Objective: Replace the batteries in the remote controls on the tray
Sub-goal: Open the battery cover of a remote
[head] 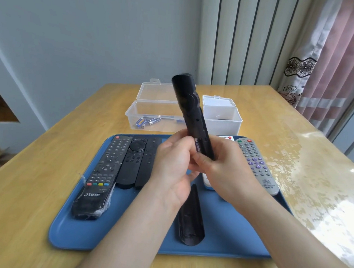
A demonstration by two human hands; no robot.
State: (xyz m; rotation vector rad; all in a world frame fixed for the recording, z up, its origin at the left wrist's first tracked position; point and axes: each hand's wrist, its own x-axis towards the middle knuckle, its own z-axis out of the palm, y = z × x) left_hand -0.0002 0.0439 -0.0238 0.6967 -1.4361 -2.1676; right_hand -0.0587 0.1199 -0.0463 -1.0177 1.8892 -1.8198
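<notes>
Remote (191, 114) (tilted) between left hand (173, 167), right hand (228, 171)

Boxes (156, 111) behind tray (228, 231)

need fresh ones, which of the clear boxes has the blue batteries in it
The wider, shallow box on the left, lid open: blue batteries lie in it. The taller frosted box beside it shows none.

A long black plastic remote control (192, 116) is tilted nearly upright over the flat blue plastic tray (228, 231), its back uncovered, with the left hand (169, 166) and right hand (226, 168) gripping its lower end. Its curved black back cover (190, 218) lies on the tray beneath, near a row of other remote controls (131, 162). Blue-labelled cylindrical batteries (145, 122) lie in a clear plastic box (129, 118) behind the tray.
</notes>
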